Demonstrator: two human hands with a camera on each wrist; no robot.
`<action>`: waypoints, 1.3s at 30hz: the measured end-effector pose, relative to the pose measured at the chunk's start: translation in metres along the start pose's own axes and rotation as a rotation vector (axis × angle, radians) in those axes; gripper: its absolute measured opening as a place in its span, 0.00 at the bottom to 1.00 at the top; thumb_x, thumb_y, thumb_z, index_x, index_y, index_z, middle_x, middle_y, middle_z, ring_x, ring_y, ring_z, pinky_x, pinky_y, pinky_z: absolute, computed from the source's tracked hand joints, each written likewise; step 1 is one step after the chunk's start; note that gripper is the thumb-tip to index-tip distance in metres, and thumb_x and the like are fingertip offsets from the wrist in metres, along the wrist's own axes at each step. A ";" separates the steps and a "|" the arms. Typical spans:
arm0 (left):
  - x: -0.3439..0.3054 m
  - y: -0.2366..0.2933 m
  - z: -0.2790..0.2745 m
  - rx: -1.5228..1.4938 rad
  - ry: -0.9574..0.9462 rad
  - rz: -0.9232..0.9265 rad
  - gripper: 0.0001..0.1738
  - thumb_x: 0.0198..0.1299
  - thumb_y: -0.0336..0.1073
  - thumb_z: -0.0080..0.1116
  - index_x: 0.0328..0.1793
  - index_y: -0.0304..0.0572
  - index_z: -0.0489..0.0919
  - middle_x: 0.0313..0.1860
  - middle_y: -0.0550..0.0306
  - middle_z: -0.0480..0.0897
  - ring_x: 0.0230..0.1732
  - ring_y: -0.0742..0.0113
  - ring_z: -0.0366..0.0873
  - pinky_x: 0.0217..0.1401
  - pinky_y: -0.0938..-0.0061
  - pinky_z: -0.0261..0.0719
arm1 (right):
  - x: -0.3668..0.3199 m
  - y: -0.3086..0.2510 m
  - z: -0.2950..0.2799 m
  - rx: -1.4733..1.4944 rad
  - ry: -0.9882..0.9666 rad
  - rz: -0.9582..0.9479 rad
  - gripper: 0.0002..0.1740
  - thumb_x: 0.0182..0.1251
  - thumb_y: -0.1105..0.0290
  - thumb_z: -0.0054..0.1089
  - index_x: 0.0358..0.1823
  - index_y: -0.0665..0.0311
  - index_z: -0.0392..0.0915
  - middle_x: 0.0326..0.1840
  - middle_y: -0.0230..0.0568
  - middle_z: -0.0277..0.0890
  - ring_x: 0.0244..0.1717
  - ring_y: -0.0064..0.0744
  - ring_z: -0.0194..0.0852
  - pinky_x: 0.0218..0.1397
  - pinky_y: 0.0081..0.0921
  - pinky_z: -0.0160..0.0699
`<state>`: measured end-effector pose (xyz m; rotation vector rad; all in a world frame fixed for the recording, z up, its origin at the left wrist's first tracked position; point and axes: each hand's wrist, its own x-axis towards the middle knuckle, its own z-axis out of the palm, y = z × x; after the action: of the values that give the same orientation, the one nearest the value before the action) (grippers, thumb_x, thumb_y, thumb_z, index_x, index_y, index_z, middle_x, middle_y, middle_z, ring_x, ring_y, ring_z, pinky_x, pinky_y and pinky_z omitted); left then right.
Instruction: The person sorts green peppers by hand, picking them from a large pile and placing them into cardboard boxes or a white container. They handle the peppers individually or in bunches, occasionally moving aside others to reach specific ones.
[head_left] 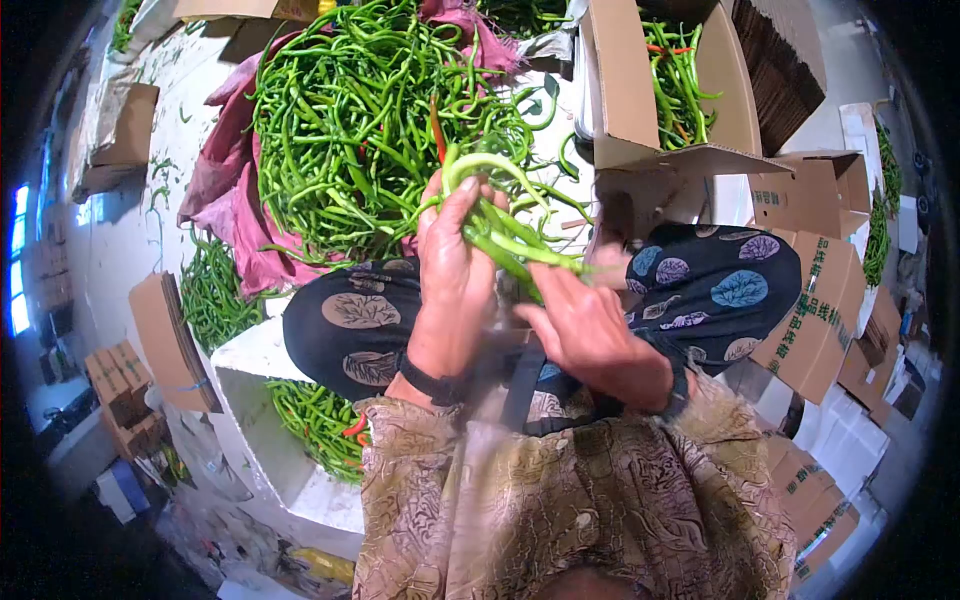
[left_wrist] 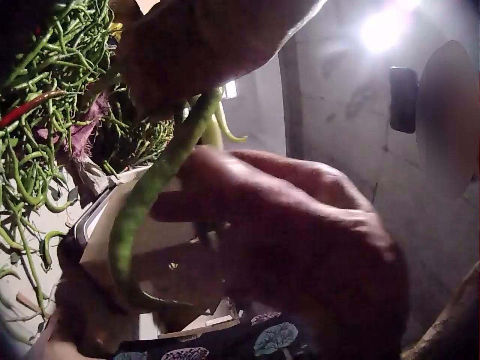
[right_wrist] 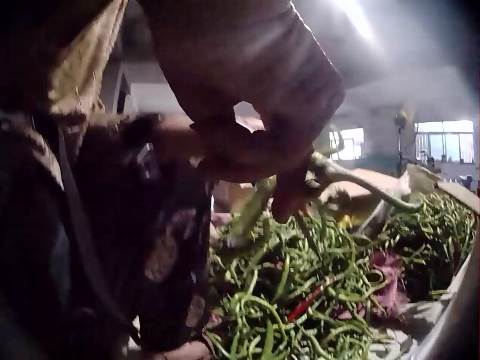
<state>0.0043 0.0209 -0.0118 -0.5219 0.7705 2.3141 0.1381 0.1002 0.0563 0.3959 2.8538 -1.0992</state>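
My left hand (head_left: 458,250) grips a small bunch of green chili peppers (head_left: 505,240) in the head view, with the thumb across them. A pale curved pepper (head_left: 495,162) sticks out at the top of the bunch. At its lower end my right hand (head_left: 605,335) holds pepper ends between thumb and curled fingers, partly blurred. In the left wrist view, a long green pepper (left_wrist: 142,214) hangs past the right hand's fingertips (left_wrist: 199,169). Just beyond both hands lies a large heap of green chilies (head_left: 350,130) on pink cloth (head_left: 232,190). Several red ones show among the green.
An open cardboard box (head_left: 625,80) with chilies stands at the far right. At the left of the knees is a white foam box (head_left: 245,400) holding more chilies. Folded cartons (head_left: 815,310) lie at the right, and flat cardboard (head_left: 170,340) leans at the left.
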 end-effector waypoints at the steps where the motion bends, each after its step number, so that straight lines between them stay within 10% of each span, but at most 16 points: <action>1: 0.000 0.000 0.000 -0.007 0.024 0.026 0.11 0.64 0.24 0.53 0.53 0.35 0.75 0.40 0.54 0.81 0.40 0.68 0.80 0.50 0.68 0.83 | 0.006 0.010 0.010 -0.032 -0.022 0.093 0.20 0.58 0.70 0.65 0.49 0.73 0.75 0.39 0.57 0.77 0.34 0.56 0.79 0.38 0.44 0.77; 5: 0.001 -0.001 -0.002 0.038 0.051 0.080 0.08 0.64 0.26 0.54 0.48 0.33 0.76 0.37 0.55 0.80 0.38 0.68 0.79 0.48 0.69 0.83 | 0.018 0.042 0.052 0.280 0.109 -0.003 0.17 0.61 0.71 0.60 0.50 0.73 0.74 0.33 0.61 0.76 0.31 0.64 0.74 0.37 0.44 0.75; 7: 0.003 0.005 -0.004 0.056 0.039 0.084 0.08 0.63 0.27 0.55 0.48 0.35 0.76 0.36 0.57 0.79 0.37 0.69 0.78 0.48 0.70 0.82 | 0.020 0.035 0.038 0.299 0.097 -0.052 0.15 0.66 0.70 0.55 0.51 0.69 0.74 0.31 0.54 0.79 0.25 0.51 0.76 0.33 0.35 0.75; 9: 0.002 0.013 0.000 0.133 -0.094 0.177 0.10 0.64 0.27 0.54 0.51 0.38 0.75 0.37 0.58 0.80 0.38 0.70 0.78 0.50 0.69 0.81 | 0.022 0.035 0.017 0.787 -0.569 0.115 0.16 0.65 0.69 0.54 0.52 0.70 0.74 0.36 0.46 0.82 0.34 0.41 0.81 0.39 0.36 0.79; 11: 0.002 0.019 0.000 0.197 -0.102 0.239 0.13 0.64 0.28 0.53 0.55 0.40 0.72 0.40 0.58 0.81 0.39 0.70 0.79 0.51 0.67 0.80 | 0.020 0.037 -0.009 1.132 -0.611 0.298 0.18 0.73 0.62 0.48 0.54 0.67 0.73 0.40 0.41 0.82 0.26 0.19 0.73 0.26 0.16 0.69; 17: 0.000 0.021 -0.008 0.089 -0.134 0.185 0.13 0.67 0.30 0.50 0.56 0.40 0.71 0.41 0.54 0.80 0.41 0.66 0.79 0.54 0.63 0.79 | 0.017 0.057 -0.048 1.538 -0.486 0.414 0.18 0.73 0.64 0.49 0.56 0.71 0.70 0.41 0.52 0.81 0.15 0.13 0.61 0.17 0.09 0.59; 23: -0.007 0.016 0.002 -0.020 -0.175 0.093 0.18 0.70 0.35 0.48 0.63 0.42 0.66 0.42 0.51 0.78 0.42 0.62 0.76 0.51 0.63 0.79 | 0.022 0.045 -0.108 1.335 -0.145 0.356 0.17 0.75 0.65 0.45 0.55 0.73 0.69 0.37 0.49 0.81 0.14 0.11 0.60 0.17 0.07 0.60; 28: -0.013 0.014 0.010 -0.065 -0.281 0.052 0.19 0.71 0.36 0.45 0.65 0.42 0.65 0.43 0.50 0.78 0.42 0.61 0.76 0.54 0.61 0.76 | 0.040 0.040 -0.198 0.567 0.318 0.246 0.19 0.73 0.60 0.48 0.56 0.65 0.74 0.30 0.29 0.77 0.19 0.08 0.52 0.22 0.10 0.50; 33: -0.016 0.011 0.011 -0.049 -0.335 0.033 0.20 0.71 0.36 0.44 0.66 0.40 0.66 0.45 0.50 0.77 0.44 0.61 0.75 0.58 0.59 0.73 | 0.068 0.127 -0.204 -0.578 0.628 -0.209 0.24 0.68 0.62 0.56 0.61 0.68 0.71 0.40 0.48 0.81 0.39 0.34 0.81 0.45 0.29 0.77; 36: -0.021 0.010 0.015 -0.107 -0.330 -0.008 0.19 0.71 0.37 0.43 0.65 0.39 0.66 0.45 0.50 0.77 0.44 0.61 0.75 0.58 0.58 0.73 | 0.051 0.065 -0.156 0.067 0.271 0.014 0.21 0.63 0.64 0.61 0.53 0.70 0.76 0.45 0.54 0.80 0.44 0.43 0.82 0.48 0.33 0.78; 39: -0.029 0.009 0.023 -0.139 -0.340 -0.064 0.21 0.72 0.38 0.41 0.68 0.39 0.64 0.46 0.48 0.76 0.43 0.60 0.74 0.57 0.58 0.74 | 0.042 0.039 -0.092 0.162 0.150 -0.159 0.25 0.59 0.62 0.67 0.52 0.72 0.73 0.43 0.57 0.78 0.45 0.51 0.79 0.49 0.36 0.77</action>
<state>0.0150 0.0173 0.0241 -0.1984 0.4274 2.3229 0.1114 0.1987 0.0932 0.2746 2.9795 -1.3911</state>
